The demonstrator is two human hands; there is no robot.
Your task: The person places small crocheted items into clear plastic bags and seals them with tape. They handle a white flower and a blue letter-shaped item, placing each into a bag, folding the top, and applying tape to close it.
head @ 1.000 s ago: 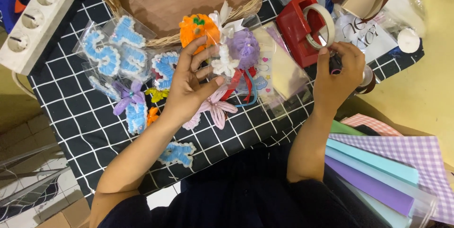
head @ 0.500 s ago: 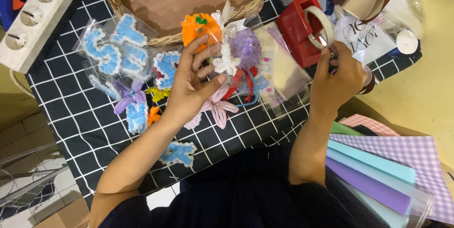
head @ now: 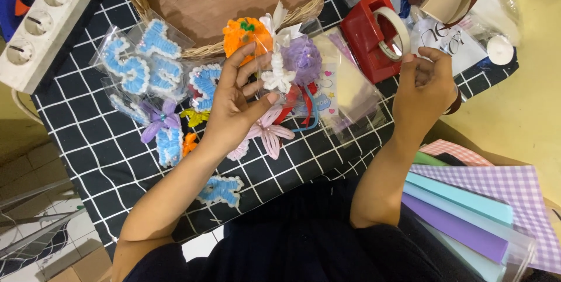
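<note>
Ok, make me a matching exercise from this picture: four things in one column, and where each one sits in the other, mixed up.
Things:
1. tape dispenser
2. power strip
3. white flower
4. coloured paper sheets

Places:
A. far left edge, beside the checked cloth
B. at the fingertips of the left hand
C. lower right, stacked
D. just above the right hand

Pairs: 1-D, 2-A, 3-B, 4-C

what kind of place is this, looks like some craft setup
Probably a home craft or gift-packing table: fuzzy pipe-cleaner letters in clear bags lie on a black grid cloth, a red tape dispenser stands by the right hand, and coloured paper sheets are stacked nearby.
</note>
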